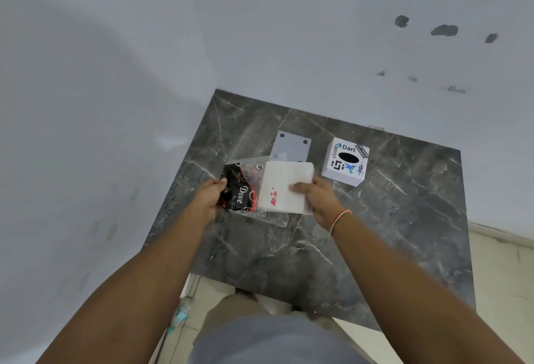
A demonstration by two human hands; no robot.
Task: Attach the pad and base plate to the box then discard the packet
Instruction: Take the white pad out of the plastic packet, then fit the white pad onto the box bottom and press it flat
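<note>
A clear plastic packet with a black and red printed end is held above the dark marble slab. My left hand grips that printed end. My right hand pinches the white square pad, which has small red marks and sticks partly out of the packet's right side. Behind them a flat grey base plate with dark corner holes lies on the slab, partly covered by the packet. A white box covered with stickers and showing a black oval opening on top stands to the right of the plate.
The marble slab fits into a corner between two pale walls. Its front edge ends above a light tiled floor. A plastic bottle lies on the floor at the lower left, beside my legs.
</note>
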